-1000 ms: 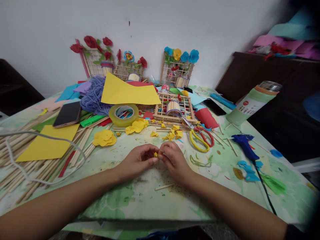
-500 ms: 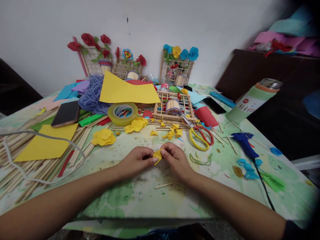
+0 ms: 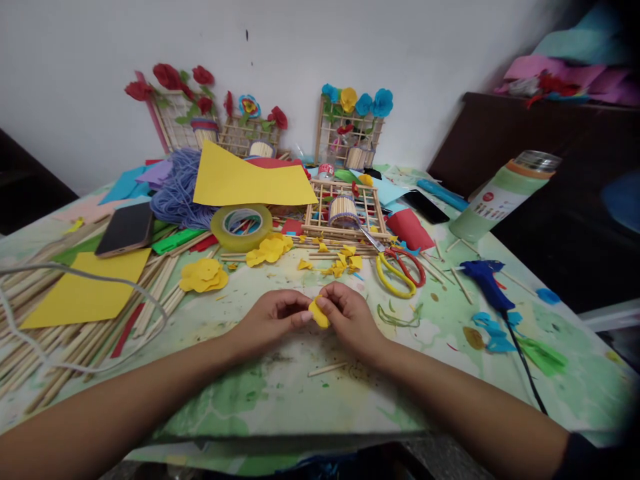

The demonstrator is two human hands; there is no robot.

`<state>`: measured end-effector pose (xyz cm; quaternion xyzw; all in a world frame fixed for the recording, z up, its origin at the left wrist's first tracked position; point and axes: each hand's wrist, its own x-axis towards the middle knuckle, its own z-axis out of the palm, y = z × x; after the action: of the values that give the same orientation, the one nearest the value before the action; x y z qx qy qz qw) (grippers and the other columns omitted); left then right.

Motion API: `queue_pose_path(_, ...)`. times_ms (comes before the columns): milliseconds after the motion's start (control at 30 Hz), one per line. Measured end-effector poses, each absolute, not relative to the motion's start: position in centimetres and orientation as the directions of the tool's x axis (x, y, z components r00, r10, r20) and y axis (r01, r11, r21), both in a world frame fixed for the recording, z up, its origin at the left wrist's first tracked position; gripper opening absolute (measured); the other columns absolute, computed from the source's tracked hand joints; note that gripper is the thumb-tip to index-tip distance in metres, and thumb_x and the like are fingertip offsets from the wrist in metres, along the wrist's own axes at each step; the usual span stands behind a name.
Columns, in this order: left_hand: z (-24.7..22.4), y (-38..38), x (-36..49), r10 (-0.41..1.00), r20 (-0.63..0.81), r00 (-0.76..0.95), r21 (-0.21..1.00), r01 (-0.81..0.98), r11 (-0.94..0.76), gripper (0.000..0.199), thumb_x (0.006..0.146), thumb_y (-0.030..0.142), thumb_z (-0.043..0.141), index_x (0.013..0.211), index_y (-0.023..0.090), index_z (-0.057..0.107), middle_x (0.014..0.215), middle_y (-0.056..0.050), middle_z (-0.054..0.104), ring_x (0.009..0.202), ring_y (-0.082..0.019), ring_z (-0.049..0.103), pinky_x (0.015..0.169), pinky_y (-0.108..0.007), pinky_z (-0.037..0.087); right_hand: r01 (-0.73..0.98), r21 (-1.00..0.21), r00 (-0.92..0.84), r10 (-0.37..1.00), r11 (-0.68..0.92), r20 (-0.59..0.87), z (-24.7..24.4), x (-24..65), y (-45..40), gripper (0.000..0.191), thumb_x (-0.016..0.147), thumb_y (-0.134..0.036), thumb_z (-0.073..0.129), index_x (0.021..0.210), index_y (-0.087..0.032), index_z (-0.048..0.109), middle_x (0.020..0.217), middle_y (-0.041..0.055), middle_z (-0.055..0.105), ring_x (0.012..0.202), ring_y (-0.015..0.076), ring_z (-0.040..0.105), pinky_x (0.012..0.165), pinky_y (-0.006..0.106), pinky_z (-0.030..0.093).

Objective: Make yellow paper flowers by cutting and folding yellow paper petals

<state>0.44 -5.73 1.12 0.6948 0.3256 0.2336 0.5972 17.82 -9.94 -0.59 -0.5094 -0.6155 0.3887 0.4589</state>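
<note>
A small yellow paper piece (image 3: 319,314) with a rounded edge is pinched between both hands, just above the near part of the table. My left hand (image 3: 275,317) grips its left side with thumb and fingers closed. On the other side, my right hand (image 3: 350,319) holds it with the thumb pressed on top. Beyond the hands lie small yellow paper scraps (image 3: 344,262), and to the left are yellow paper flowers (image 3: 204,275) with scalloped petals. Yellow-and-red-handled scissors (image 3: 397,270) rest right of the scraps.
A blue glue gun (image 3: 484,283) with a black cord lies at right, near a green bottle (image 3: 503,197). Wooden sticks (image 3: 75,340), a phone (image 3: 125,229) and a tape roll (image 3: 241,227) are at left. Stick lattices (image 3: 350,127) with paper flowers stand against the wall.
The yellow paper piece has been turned in the fingers, from a folded, pointed look to a flatter, rounded one. Both hands stay close together; the view has shifted slightly.
</note>
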Motion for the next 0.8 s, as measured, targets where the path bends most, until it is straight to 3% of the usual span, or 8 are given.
queue_pose_path(233,1.09,-5.62,0.69,0.715,-0.145,0.684,0.959,0.275,-0.069,0.031,0.076,0.043,0.057,0.070,0.013,0.061,0.058,0.001,0.054,0.054,-0.010,0.045,0.052,-0.021,0.035,0.323,-0.922,-0.115,0.976,0.214,0.186,-0.15,17.75,-10.13,0.009,0.083,-0.025,0.049,0.075,-0.019,0.050,0.065,-0.0030,0.050,0.061,0.0104,0.046,0.057,0.023,0.038)
queue_pose_path(400,0.79,-5.57,0.75,0.759,-0.129,0.638,0.946,0.308,-0.099,0.033,0.076,0.044,0.057,0.065,0.013,0.058,0.055,0.002,0.051,0.052,-0.009,0.043,0.049,-0.020,0.033,0.067,-0.992,-0.212,0.973,0.104,0.088,-0.24,17.69,-10.13,0.018,0.080,-0.035,0.055,0.086,-0.019,0.048,0.068,-0.0021,0.053,0.061,0.0106,0.049,0.057,0.023,0.040)
queue_pose_path(500,0.76,-5.62,0.68,0.794,-0.104,0.599,0.937,0.326,-0.123,0.033,0.075,0.044,0.058,0.066,0.013,0.059,0.054,0.002,0.050,0.051,-0.009,0.041,0.047,-0.020,0.031,0.013,-1.000,-0.245,0.969,0.025,0.021,-0.18,17.66,-10.16,0.031,0.073,-0.036,0.063,0.093,-0.020,0.045,0.062,-0.0052,0.053,0.054,0.0092,0.046,0.052,0.022,0.037)
queue_pose_path(700,0.81,-5.70,0.60,0.849,-0.081,0.522,0.920,0.368,-0.138,0.036,0.074,0.047,0.058,0.060,0.014,0.053,0.051,0.003,0.047,0.049,-0.008,0.038,0.044,-0.019,0.028,0.279,-0.937,-0.200,0.967,0.208,0.156,-0.02,17.69,-10.43,0.054,0.064,-0.038,0.075,0.106,-0.021,0.045,0.068,-0.0055,0.052,0.060,0.0101,0.048,0.055,0.022,0.039)
queue_pose_path(800,0.85,-5.58,0.53,0.847,-0.064,0.528,0.918,0.363,-0.157,0.038,0.075,0.048,0.058,0.060,0.014,0.053,0.052,0.003,0.046,0.049,-0.008,0.037,0.044,-0.019,0.028,0.372,-0.892,-0.181,0.962,0.258,0.202,-0.02,17.72,-10.47,0.042,0.069,-0.040,0.071,0.100,-0.019,0.052,0.069,-0.0038,0.052,0.063,0.0107,0.047,0.059,0.024,0.039)
